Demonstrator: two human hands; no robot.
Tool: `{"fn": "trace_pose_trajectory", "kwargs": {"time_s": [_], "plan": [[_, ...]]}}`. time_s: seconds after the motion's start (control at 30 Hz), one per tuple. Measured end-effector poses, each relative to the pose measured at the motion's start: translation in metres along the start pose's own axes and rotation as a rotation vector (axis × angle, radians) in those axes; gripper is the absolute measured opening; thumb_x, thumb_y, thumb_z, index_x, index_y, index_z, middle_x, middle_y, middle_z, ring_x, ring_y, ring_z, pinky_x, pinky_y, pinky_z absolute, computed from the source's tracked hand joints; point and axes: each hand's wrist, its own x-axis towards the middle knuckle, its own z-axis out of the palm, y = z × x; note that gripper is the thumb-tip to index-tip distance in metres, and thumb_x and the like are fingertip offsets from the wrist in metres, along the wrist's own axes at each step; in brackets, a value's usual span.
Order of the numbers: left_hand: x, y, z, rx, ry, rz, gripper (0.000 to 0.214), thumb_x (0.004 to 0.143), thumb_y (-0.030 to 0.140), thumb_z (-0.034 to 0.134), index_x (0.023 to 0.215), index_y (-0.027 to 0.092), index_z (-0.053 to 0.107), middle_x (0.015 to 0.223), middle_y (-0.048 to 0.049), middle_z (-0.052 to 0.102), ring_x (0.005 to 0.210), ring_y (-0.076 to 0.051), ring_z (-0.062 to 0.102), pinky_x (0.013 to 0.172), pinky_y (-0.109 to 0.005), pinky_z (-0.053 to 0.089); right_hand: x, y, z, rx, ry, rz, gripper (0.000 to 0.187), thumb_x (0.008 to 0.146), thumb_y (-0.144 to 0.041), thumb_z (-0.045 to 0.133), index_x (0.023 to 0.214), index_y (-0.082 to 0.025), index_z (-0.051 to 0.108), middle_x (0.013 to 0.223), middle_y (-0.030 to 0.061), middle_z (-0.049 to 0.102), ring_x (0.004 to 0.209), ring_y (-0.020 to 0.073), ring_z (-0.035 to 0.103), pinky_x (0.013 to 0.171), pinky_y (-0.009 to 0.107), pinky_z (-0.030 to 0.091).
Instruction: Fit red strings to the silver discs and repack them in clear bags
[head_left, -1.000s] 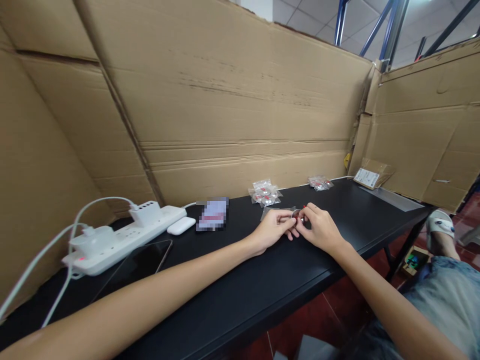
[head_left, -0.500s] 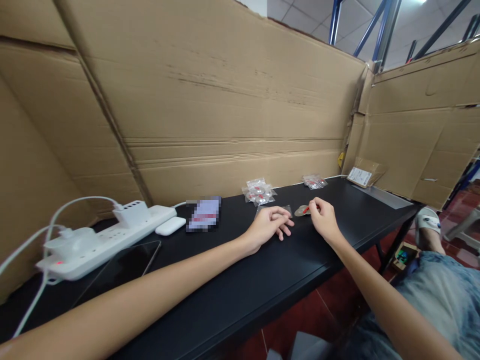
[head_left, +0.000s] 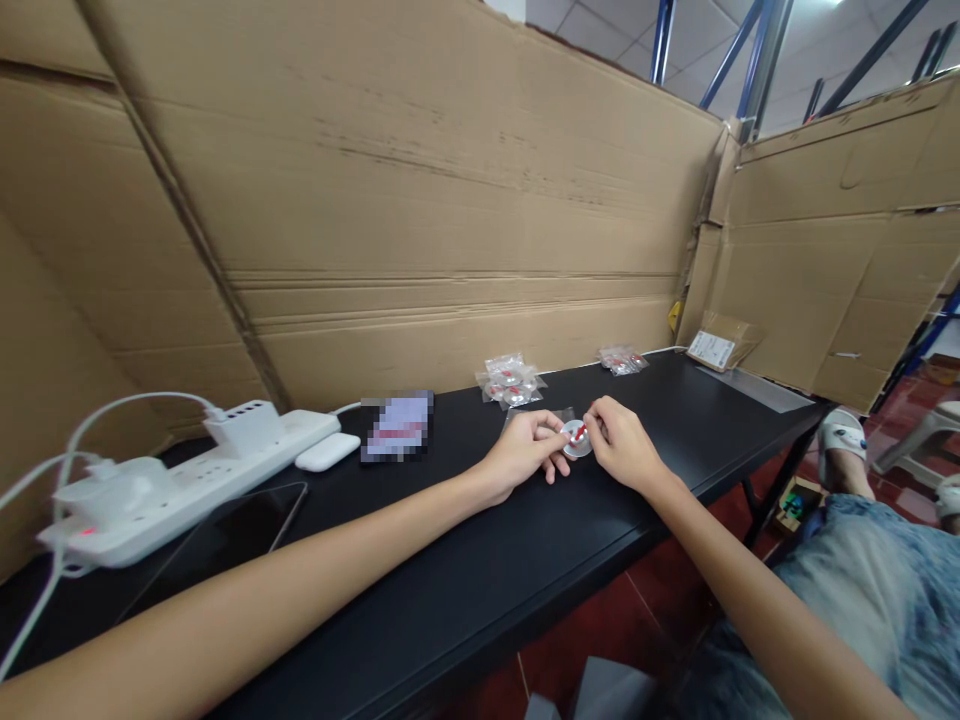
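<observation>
A small round, clear-silvery disc with a red piece on it (head_left: pixel 576 440) is held just above the black table, between both hands. My left hand (head_left: pixel 523 450) pinches its left edge with thumb and forefinger, the other fingers curled below. On the other side, my right hand (head_left: pixel 622 445) has its fingertips closed at the disc's right edge, by the red piece. A flat clear plastic bag (head_left: pixel 565 413) lies behind my left hand, partly hidden by it. Farther back is a pile of similar discs in clear bags (head_left: pixel 512 382).
More bagged pieces (head_left: pixel 622 360) lie near the cardboard wall (head_left: pixel 450 200). Left on the black table (head_left: pixel 480 580) are a white power strip (head_left: pixel 187 500) with cables, a dark phone (head_left: pixel 225 535), a white case (head_left: pixel 328 452) and a blurred-out item (head_left: pixel 397 428). A parcel (head_left: pixel 724 342) sits far right.
My right hand has brought the disc left to my left hand, which has closed on its edge. The disc now faces the camera more. The view has shifted slightly.
</observation>
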Motion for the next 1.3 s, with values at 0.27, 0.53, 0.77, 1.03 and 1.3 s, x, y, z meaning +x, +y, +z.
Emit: {"fn": "trace_pose_trajectory", "kwargs": {"time_s": [0.27, 0.53, 0.77, 1.03, 1.3], "plan": [[0.001, 0.004, 0.001, 0.012, 0.074, -0.052, 0.012, 0.082, 0.018, 0.06, 0.081, 0.014, 0.049, 0.068, -0.0106, 0.071, 0.048, -0.016, 0.065, 0.037, -0.02, 0.046, 0.002, 0.004, -0.001, -0.035, 0.209, 0.134, 0.02, 0.095, -0.022, 0.035, 0.077, -0.021, 0.045, 0.075, 0.0016, 0.051, 0.068, 0.016, 0.05, 0.065, 0.027, 0.036], [-0.001, -0.001, 0.001, 0.226, 0.073, 0.016, 0.011, 0.082, 0.025, 0.058, 0.083, 0.016, 0.052, 0.062, -0.0038, 0.068, 0.043, -0.013, 0.06, 0.037, -0.02, 0.039, 0.004, 0.029, -0.004, 0.037, 0.365, 0.532, 0.029, 0.09, -0.037, 0.046, 0.065, -0.021, 0.051, 0.059, -0.001, 0.051, 0.057, 0.016, 0.048, 0.056, 0.027, 0.032], [-0.006, 0.003, -0.001, 0.76, 0.236, 0.182, 0.012, 0.081, 0.028, 0.057, 0.08, 0.018, 0.063, 0.065, -0.0009, 0.068, 0.061, -0.015, 0.062, 0.059, -0.025, 0.042, 0.004, 0.043, -0.002, 0.037, 0.25, 0.696, 0.01, 0.074, -0.025, 0.058, 0.075, -0.02, 0.067, 0.073, 0.0029, 0.069, 0.067, 0.0182, 0.061, 0.061, 0.026, 0.04], [0.005, -0.002, -0.001, 1.248, 0.263, 0.095, 0.023, 0.084, 0.039, 0.051, 0.084, 0.02, 0.064, 0.076, -0.0062, 0.068, 0.072, -0.024, 0.063, 0.057, -0.029, 0.038, 0.005, 0.068, -0.01, 0.041, 0.149, 0.634, 0.015, 0.07, -0.026, 0.059, 0.07, -0.018, 0.071, 0.06, 0.0018, 0.065, 0.056, 0.0163, 0.058, 0.056, 0.026, 0.039], [0.015, 0.0, 0.006, 1.334, 0.241, 0.122, 0.028, 0.088, 0.041, 0.047, 0.088, 0.018, 0.062, 0.083, -0.0119, 0.069, 0.079, -0.03, 0.066, 0.065, -0.035, 0.046, 0.002, 0.056, -0.015, 0.073, 0.151, 0.517, 0.027, 0.077, -0.038, 0.058, 0.067, -0.017, 0.072, 0.058, 0.0034, 0.065, 0.055, 0.0169, 0.056, 0.052, 0.026, 0.036]]}}
